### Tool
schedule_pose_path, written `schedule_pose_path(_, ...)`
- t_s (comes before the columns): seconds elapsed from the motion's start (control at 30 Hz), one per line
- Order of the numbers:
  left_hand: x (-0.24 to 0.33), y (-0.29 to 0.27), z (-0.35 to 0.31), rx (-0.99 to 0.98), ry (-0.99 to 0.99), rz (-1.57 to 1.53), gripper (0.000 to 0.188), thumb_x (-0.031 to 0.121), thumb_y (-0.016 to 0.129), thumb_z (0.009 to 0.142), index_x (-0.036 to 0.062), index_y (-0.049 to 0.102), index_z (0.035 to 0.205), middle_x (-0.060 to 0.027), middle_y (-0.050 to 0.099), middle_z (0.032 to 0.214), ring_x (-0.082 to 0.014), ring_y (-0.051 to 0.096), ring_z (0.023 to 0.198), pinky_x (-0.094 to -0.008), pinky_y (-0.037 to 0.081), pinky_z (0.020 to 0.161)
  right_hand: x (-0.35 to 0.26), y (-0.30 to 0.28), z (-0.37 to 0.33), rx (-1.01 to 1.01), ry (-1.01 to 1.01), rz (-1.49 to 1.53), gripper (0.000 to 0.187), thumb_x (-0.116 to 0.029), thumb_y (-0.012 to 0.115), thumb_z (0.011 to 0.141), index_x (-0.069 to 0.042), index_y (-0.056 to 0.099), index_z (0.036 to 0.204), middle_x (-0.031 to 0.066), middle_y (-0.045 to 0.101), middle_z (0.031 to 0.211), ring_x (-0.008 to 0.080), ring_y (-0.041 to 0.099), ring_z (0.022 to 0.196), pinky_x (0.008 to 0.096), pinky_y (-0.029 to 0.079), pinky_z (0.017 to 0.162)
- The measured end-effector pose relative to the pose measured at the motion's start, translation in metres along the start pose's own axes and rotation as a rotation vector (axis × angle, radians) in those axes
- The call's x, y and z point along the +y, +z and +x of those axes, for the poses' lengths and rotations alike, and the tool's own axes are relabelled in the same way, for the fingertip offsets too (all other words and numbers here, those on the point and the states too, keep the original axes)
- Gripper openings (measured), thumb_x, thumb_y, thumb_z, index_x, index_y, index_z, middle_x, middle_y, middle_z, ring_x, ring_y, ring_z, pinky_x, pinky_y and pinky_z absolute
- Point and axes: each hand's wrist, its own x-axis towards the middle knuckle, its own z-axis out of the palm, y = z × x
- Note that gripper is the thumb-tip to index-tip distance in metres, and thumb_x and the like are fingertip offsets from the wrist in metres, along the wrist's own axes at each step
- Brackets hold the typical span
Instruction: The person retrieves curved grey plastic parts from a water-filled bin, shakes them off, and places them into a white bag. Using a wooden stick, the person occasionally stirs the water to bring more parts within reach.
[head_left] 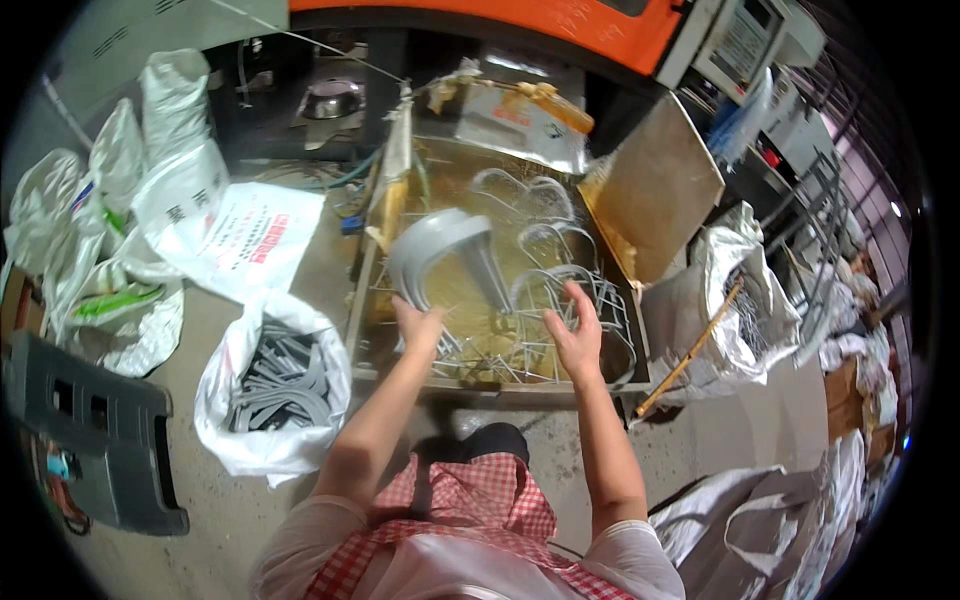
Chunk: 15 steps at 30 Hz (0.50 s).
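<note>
Above a shallow square tub of murky water (pixel 450 190), my left hand (pixel 420 328) grips the lower left end of a stack of grey U-shaped plastic strips (pixel 440 238). The stack arches upward, slightly blurred, and its other leg points down toward the water. To the right of that leg, my right hand (pixel 577 338) is open and holds nothing, its fingers and thumb apart. Several thin translucent hoops (pixel 560 240) lie in the tub's right part. Thin pale sprues (pixel 500 368) are heaped along its near side.
A white sack of grey curved strips (pixel 285 380) stands left of the tub. On the right are a sack of thin scraps (pixel 745 310), a bamboo stick (pixel 690 350) and a leaning board (pixel 660 190). A dark plastic step stool (pixel 95 430) is far left; an orange machine (pixel 560 25) stands behind.
</note>
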Motion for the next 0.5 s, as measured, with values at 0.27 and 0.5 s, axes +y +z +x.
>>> schedule_pose_path(0.27, 0.075, -0.09, -0.033, -0.209, 0.247, -0.123, 0.067, 0.002, 0.058, 0.065, -0.0043, 0.029, 0.126, -0.0167, 0.044, 0.119, -0.0252, 0.046, 0.108, -0.0333, 0.035, 0.094, -0.036, 0.095, 0.015, -0.498, 0.374, 0.458, 0.043, -0.016, 0.066, 0.073, 0.002, 0.052, 0.108, 0.011, 0.059, 0.095, 0.0184, 0.057, 0.085, 0.0292, 0.045, 0.075)
schedule_pose_path(0.5, 0.129, -0.228, -0.01, -0.156, 0.381, 0.164, 0.066, 0.001, 0.063, 0.065, 0.0014, 0.035, 0.124, -0.0134, 0.052, 0.105, -0.0212, 0.052, 0.095, -0.0311, 0.043, 0.082, -0.144, 0.178, -0.031, -0.323, 0.281, 0.688, 0.011, -0.005, 0.055, 0.081, -0.004, 0.054, 0.092, 0.002, 0.056, 0.076, 0.0104, 0.05, 0.065, 0.0235, 0.041, 0.058)
